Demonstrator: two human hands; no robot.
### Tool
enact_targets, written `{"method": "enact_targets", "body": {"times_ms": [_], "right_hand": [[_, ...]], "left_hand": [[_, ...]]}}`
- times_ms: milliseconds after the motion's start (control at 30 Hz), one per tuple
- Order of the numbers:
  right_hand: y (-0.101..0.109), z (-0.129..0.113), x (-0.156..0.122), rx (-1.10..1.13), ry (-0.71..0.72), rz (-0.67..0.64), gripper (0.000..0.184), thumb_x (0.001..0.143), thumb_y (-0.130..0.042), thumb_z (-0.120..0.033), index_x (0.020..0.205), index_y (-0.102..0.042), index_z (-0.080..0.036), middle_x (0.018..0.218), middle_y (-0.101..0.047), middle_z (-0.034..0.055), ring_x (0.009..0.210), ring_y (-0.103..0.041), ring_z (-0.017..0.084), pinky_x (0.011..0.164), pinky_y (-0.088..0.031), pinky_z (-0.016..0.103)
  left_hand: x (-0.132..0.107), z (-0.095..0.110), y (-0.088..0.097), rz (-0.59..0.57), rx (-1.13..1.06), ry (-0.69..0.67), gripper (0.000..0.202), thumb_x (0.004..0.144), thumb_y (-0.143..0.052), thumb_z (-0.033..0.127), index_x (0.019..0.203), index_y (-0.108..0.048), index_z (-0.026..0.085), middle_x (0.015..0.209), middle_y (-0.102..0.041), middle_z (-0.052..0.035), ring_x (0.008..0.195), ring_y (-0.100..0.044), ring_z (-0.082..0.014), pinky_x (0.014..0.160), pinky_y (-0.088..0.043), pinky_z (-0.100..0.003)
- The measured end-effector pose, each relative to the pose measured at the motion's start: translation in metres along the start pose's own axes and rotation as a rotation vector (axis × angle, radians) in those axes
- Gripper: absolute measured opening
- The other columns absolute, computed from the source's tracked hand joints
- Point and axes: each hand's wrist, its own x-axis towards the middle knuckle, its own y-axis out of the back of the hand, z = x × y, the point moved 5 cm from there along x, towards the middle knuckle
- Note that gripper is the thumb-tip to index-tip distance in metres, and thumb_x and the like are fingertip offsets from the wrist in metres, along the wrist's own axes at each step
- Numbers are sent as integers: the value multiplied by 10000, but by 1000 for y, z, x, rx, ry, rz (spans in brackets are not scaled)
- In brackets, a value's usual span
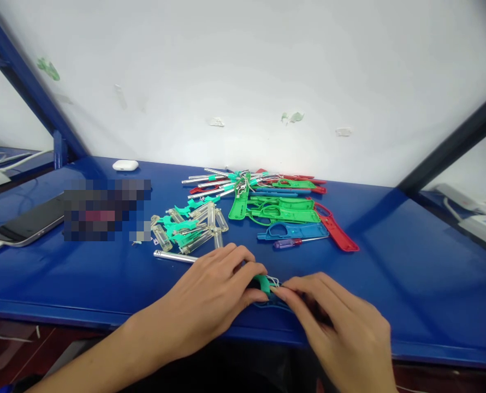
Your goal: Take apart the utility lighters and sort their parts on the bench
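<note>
My left hand (218, 286) pinches a teal-green plastic trigger piece (262, 283) just above the table's front edge. Thin white wires (273, 280) loop up beside that piece. Under it shows part of a blue plastic lighter housing half (270, 303), mostly covered by my fingers. Thumb and fingertips of my right hand (339, 319) are closed at the right end of the same assembly; what exactly they pinch is hidden. A silver metal tube (173, 256) extends leftward from behind my left hand; whether it joins the assembly is hidden.
Clear lighter fuel tanks (197, 240) lie mixed with teal triggers. Behind are wired metal tubes (204, 193), green housings (286, 210), a red housing (341, 234), a blue housing (290, 231) and a screwdriver (288, 243). A phone (30, 218) and white earbud case (125, 165) lie left.
</note>
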Motion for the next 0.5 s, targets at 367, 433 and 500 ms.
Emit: {"method": "enact_targets", "body": {"times_ms": [367, 433, 500], "right_hand": [[6, 0, 4, 191, -37, -36, 97, 1057, -705, -305, 977, -737, -261, 862, -792, -75, 689, -750, 98, 702, -574, 154], [7, 3, 5, 228, -63, -61, 69, 1041, -721, -289, 985, -758, -273, 884, -800, -81, 717, -760, 96, 735, -582, 137], [7, 5, 5, 257, -85, -85, 58, 1024, -737, -259, 976, -765, -277, 888, -797, -81, 731, -757, 96, 746, -583, 130]], "left_hand": [[-3, 3, 4, 30, 2, -34, 197, 1120, -469, 311, 1197, -590, 176, 1107, -668, -73, 993, -652, -257, 852, -573, -426], [-3, 3, 4, 45, 4, -48, 188, 1116, -484, 310, 1200, -584, 173, 1104, -673, -69, 984, -654, -252, 848, -571, -421], [-3, 3, 3, 47, 9, -65, 182, 1114, -493, 305, 1201, -585, 173, 1109, -678, -65, 980, -655, -247, 850, -570, -416]]}}
